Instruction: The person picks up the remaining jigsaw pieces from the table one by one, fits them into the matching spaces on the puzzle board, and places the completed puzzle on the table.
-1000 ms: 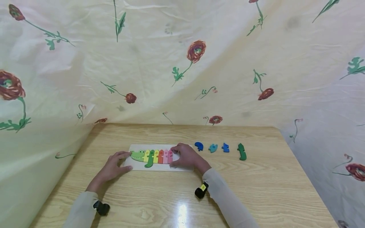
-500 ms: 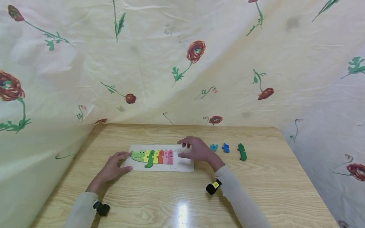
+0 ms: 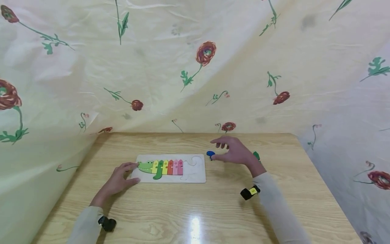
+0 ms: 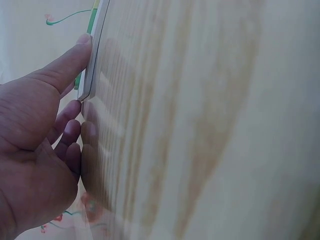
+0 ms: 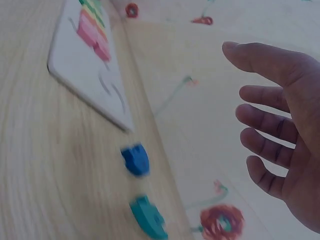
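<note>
A white puzzle board [image 3: 196, 174] lies on the table, its left part filled by a colourful crocodile of interlocking pieces [image 3: 169, 167]. Bare outlines show at its right end. My left hand [image 3: 120, 178] rests at the board's left end, thumb at the near edge and index finger by the crocodile's snout. In the left wrist view the thumb [image 4: 75, 57] touches the board's edge. My right hand [image 3: 236, 152] hovers beyond the board's right end with spread fingers, its thumb overlapping a dark blue puzzle piece [image 3: 210, 153]. Below that hand sits a teal piece [image 5: 148, 217].
A green puzzle piece [image 3: 256, 155] shows partly behind the right wrist. The wooden table [image 3: 170, 210] ends at the back against a flowered cloth [image 3: 152, 67], which also hangs at both sides.
My right hand has left the pink end of the crocodile and moved right, over the loose pieces, uncovering the board's bare outlines. The left hand stays in place; the head view shifts slightly.
</note>
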A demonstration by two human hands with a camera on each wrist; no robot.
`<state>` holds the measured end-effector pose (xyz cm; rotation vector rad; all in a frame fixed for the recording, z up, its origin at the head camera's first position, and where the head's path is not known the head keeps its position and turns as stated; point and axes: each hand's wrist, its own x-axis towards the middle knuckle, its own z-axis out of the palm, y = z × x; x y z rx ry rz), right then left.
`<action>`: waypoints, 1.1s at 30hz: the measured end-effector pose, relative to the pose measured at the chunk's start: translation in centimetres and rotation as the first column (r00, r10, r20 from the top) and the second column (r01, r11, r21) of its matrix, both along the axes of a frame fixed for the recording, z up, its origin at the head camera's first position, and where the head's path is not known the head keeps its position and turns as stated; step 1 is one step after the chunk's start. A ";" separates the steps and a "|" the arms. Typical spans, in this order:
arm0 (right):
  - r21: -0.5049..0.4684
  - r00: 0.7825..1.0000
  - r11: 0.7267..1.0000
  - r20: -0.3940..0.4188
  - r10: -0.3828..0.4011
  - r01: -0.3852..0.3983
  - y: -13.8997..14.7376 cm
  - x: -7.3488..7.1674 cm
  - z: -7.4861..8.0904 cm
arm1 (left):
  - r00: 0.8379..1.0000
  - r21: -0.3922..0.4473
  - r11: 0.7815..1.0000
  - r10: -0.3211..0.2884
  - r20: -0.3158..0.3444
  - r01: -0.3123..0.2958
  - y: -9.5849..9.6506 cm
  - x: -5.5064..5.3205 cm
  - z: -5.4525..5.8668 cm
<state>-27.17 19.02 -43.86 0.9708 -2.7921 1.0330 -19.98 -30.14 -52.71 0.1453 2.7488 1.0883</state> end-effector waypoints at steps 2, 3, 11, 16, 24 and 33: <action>0.001 1.000 1.000 -0.014 -0.017 0.017 1.2 -0.2 0.2 | 1.000 0.005 1.000 0.000 0.000 0.000 0.0 -0.1 0.0; 0.003 0.999 1.000 -0.025 -0.023 0.023 1.9 -0.3 0.2 | 1.000 0.004 1.000 0.001 0.002 -0.001 0.1 -0.1 0.0; 0.004 0.993 0.994 -0.052 -0.105 0.106 7.1 -0.3 -0.6 | 1.000 0.003 1.000 0.004 0.001 -0.004 0.1 0.0 0.1; 0.018 0.987 0.987 -0.026 -0.161 0.161 9.9 0.0 -1.5 | 1.000 0.006 1.000 0.003 -0.002 -0.003 0.1 0.1 0.1; 0.049 0.973 0.973 0.038 -0.228 0.226 13.2 0.5 -2.3 | 1.000 -0.001 1.000 0.014 0.007 -0.014 0.2 0.1 0.2; 0.110 0.963 0.965 0.101 -0.251 0.240 15.5 0.6 -3.9 | 1.000 -0.002 1.000 0.001 -0.012 -0.001 0.1 0.0 0.2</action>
